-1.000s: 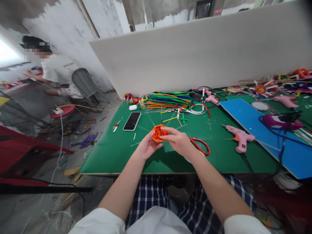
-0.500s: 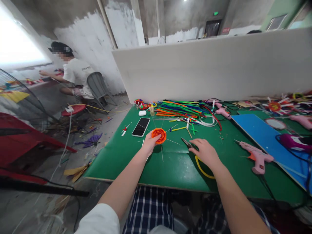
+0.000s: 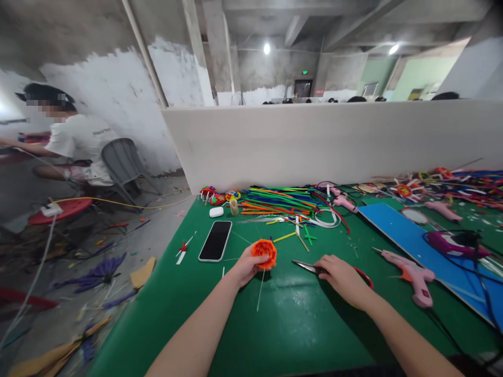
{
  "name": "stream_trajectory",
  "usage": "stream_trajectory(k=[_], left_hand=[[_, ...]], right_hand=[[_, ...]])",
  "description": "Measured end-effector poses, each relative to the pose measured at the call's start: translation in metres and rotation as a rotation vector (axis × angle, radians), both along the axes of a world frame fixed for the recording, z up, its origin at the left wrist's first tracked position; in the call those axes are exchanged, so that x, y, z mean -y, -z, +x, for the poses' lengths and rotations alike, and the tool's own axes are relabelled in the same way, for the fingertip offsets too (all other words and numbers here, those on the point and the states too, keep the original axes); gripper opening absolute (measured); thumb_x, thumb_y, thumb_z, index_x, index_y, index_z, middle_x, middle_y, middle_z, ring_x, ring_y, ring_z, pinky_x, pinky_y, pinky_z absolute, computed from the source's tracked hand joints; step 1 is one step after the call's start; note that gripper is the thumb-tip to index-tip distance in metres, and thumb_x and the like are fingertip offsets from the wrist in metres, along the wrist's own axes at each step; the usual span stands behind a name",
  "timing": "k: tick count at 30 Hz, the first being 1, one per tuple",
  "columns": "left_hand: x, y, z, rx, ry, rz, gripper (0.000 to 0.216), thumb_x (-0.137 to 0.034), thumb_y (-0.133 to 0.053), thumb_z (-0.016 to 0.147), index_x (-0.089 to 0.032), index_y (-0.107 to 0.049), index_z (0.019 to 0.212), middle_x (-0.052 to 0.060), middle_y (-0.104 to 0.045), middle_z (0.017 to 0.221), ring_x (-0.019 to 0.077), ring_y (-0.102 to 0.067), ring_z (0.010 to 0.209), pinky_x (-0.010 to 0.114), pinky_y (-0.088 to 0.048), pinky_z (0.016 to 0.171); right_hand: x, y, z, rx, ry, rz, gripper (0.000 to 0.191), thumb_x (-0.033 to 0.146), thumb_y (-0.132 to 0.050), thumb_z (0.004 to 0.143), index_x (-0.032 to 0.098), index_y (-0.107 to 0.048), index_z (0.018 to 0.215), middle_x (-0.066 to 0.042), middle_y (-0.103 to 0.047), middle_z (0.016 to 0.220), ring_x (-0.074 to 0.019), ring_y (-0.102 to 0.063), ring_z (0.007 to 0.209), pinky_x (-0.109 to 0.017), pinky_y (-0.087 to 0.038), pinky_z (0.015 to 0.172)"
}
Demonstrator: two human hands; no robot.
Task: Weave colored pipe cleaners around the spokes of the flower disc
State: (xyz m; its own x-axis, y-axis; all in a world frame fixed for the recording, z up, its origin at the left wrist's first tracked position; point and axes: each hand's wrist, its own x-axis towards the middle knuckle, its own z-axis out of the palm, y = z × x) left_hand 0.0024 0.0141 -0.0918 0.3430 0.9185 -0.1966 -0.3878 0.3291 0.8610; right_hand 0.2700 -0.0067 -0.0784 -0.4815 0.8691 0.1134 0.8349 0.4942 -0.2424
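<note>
My left hand (image 3: 244, 268) is closed on a small orange woven disc (image 3: 264, 252) with thin pale sticks poking out of it, held just above the green table (image 3: 283, 335). My right hand (image 3: 341, 277) lies on red-handled scissors (image 3: 314, 269) on the table, fingers curled over the handles, blades pointing left toward the disc.
A black phone (image 3: 215, 240) and white earbud case (image 3: 216, 212) lie left of the disc. A heap of coloured strips (image 3: 281, 201) lies behind. A pink glue gun (image 3: 411, 275) and blue board (image 3: 424, 246) are at right. A white partition (image 3: 334, 141) backs the table. A person (image 3: 74, 141) sits far left.
My right hand let go of the orange disc, moved right and came down on the scissors. My left hand kept the disc. The view lifted.
</note>
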Motion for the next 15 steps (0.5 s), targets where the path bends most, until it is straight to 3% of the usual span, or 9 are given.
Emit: stream_trajectory(k=[8, 12, 15], left_hand=[[-0.006, 0.005, 0.0, 0.069, 0.048, 0.023, 0.048, -0.016, -0.067, 0.055, -0.016, -0.049, 0.099, 0.01, -0.059, 0.086, 0.0212, -0.061, 0.065, 0.03, -0.048, 0.052], [-0.006, 0.004, 0.0, 0.07, 0.034, 0.034, 0.047, -0.017, -0.065, 0.056, -0.016, -0.048, 0.1, 0.01, -0.059, 0.084, 0.0213, -0.061, 0.061, 0.028, -0.048, 0.05], [-0.008, 0.004, 0.0, 0.075, -0.015, 0.008, 0.047, -0.016, -0.065, 0.055, -0.015, -0.047, 0.099, 0.01, -0.059, 0.084, 0.0208, -0.061, 0.061, 0.028, -0.048, 0.049]], right_hand=[[-0.045, -0.021, 0.0, 0.071, -0.019, -0.097, 0.026, 0.029, -0.043, 0.075, 0.024, -0.056, 0.097, -0.005, -0.058, 0.09, -0.0183, -0.051, 0.085, -0.029, -0.039, 0.073], [-0.098, -0.045, -0.038, 0.079, -0.033, -0.031, 0.029, 0.033, -0.035, 0.079, 0.022, -0.058, 0.094, -0.005, -0.059, 0.093, -0.0174, -0.053, 0.086, -0.028, -0.038, 0.075], [-0.14, -0.049, -0.076, 0.172, 0.1, -0.001, 0.029, 0.027, -0.035, 0.079, 0.02, -0.057, 0.098, -0.006, -0.058, 0.098, -0.0157, -0.053, 0.09, -0.024, -0.038, 0.075]])
